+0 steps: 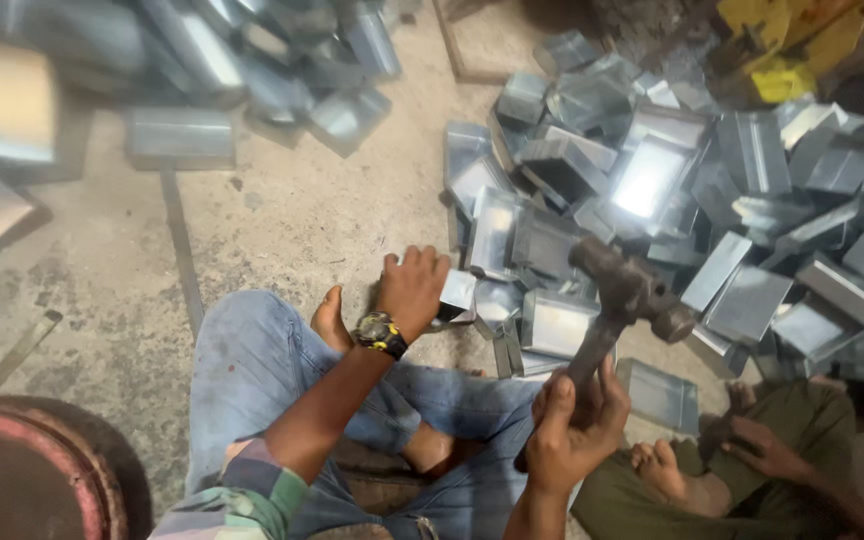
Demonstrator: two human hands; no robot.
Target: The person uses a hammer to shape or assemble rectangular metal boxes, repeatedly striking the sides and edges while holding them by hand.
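Head view: my left hand pins a grey folded sheet-metal box on the concrete floor; my right hand grips a dark steel hammer, which I should strike squarely, clear of my fingers.

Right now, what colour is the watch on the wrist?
Black with yellow, on the left wrist; the watch shows best in the head view.

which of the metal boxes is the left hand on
The small shiny box at the pile's near edge, under the left hand; the right hand holds a hammer.
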